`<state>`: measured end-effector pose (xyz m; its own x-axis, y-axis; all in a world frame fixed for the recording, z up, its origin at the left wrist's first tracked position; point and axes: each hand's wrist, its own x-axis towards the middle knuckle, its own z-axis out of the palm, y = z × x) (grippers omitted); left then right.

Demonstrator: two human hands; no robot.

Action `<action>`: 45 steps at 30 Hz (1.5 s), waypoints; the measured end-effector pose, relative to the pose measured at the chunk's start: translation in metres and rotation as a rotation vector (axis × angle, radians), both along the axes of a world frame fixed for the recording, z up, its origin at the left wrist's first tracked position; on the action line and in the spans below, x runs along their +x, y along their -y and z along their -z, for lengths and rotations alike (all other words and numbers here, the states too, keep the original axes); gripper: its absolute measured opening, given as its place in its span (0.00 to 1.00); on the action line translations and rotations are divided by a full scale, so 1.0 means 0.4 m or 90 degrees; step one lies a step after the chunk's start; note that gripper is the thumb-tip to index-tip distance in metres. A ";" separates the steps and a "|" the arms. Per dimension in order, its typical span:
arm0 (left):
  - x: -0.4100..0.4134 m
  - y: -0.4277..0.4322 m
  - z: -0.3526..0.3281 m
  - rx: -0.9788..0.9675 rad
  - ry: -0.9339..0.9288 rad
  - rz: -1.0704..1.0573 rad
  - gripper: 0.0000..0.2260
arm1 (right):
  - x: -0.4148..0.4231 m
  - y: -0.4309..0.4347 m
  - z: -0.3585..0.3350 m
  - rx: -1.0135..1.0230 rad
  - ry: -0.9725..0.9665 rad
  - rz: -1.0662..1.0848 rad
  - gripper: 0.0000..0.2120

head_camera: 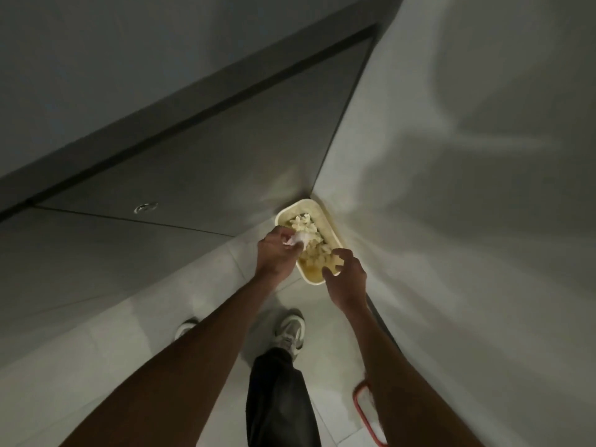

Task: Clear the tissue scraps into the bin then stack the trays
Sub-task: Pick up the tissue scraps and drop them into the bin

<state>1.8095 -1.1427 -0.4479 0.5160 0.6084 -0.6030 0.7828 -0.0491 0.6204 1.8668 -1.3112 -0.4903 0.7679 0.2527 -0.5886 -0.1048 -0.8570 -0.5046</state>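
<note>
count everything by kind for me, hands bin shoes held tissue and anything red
hands: 2, left hand, right hand
bin: 1
shoes: 2
tissue scrap in the left hand: 1
red-edged item: 1
total: 7
heaped scraps in the bin: too clumped to count

The bin (323, 217) is pale cream-yellow, and the tissue scraps (304, 222) in it are off-white. One tissue wad (298, 239) is white with a pink tinge. The floor (129, 333) is pale grey tile with thin darker seams. The panel wall (193, 150) is dark grey with a black stripe. The trousers (277, 398) are black, the shoes (290, 330) grey and white, and the frame (363, 411) red.
</note>
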 end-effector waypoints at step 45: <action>-1.759 -0.180 -1.285 0.328 0.136 -0.294 0.31 | -1.302 -0.477 -1.415 0.298 0.181 -0.591 0.40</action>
